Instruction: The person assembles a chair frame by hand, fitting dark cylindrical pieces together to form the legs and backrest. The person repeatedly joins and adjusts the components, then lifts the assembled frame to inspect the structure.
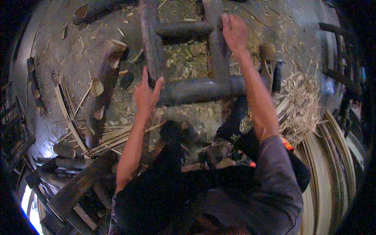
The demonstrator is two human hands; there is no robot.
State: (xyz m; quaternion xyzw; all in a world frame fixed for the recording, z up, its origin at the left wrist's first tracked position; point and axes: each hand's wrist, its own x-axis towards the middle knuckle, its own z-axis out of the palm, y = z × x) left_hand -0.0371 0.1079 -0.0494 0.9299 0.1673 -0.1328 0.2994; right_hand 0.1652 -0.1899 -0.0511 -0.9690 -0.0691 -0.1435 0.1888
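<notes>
A dark wooden ladder-like frame (196, 88) lay flat on the chip-strewn floor (70, 51), apparently steadied from both sides. The left hand (147, 94) clasped its left rail, fingers wrapped; the right hand (234, 33) pressed the right rail, fingers together. Split strips (301, 102) and logs (103, 84) crowded both edges, leaving little room.

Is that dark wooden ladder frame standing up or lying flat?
Lying flat. The wooden frame rests on the chip-strewn ground, the left hand and right hand each on a rail.
</notes>
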